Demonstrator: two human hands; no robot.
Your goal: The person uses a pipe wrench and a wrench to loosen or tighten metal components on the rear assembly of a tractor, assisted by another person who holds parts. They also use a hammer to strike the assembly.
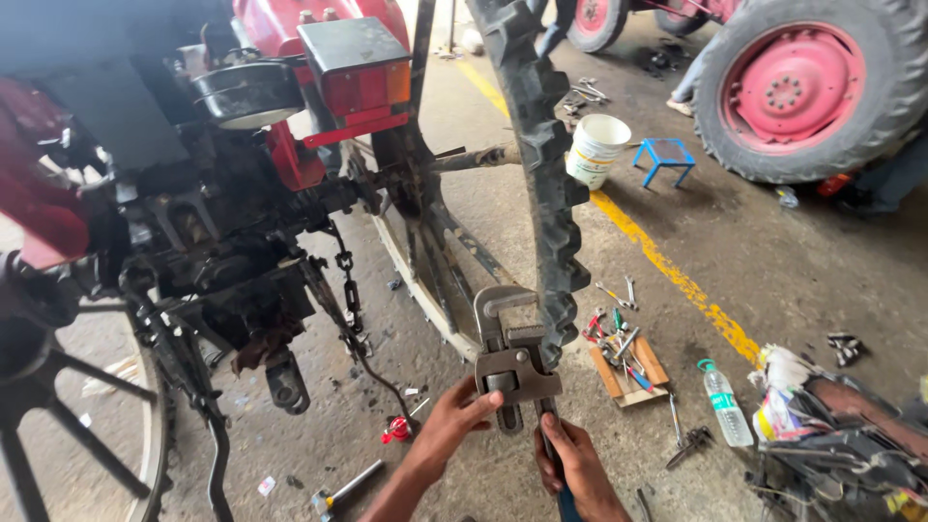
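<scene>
1. Low in the middle of the view, above the concrete floor (773,251), both hands hold a large grey pipe wrench (510,362) upright, its hooked jaw at the top.
2. Left hand (452,425): the fingers curl against the wrench's lower jaw housing from the left, with the thumb up near the adjusting nut. It is partly closed on the tool.
3. Right hand (577,464): closed around the wrench's handle, just below the head; the handle's lower end is hidden by the hand and wrist.
4. Right behind the wrench stands a narrow black lugged wheel (541,145), its tread running from the top of the view down to the wrench head. Whether the two touch cannot be told.
5. Left of the wheel is the rear of a red tractor (290,145), with dark greasy linkage and a hanging chain (346,290).
6. Just right of the wrench, a small wooden board (652,365) on the floor carries a heap of spanners and pliers.
7. A clear plastic bottle (723,404) with a green cap stands on the floor near the board.
8. Farther back, a white bucket (596,150) and a small blue stool (662,159) stand beside a yellow floor line (667,266).
9. A big tyre with a pink rim (807,87) fills the far right corner.
</scene>
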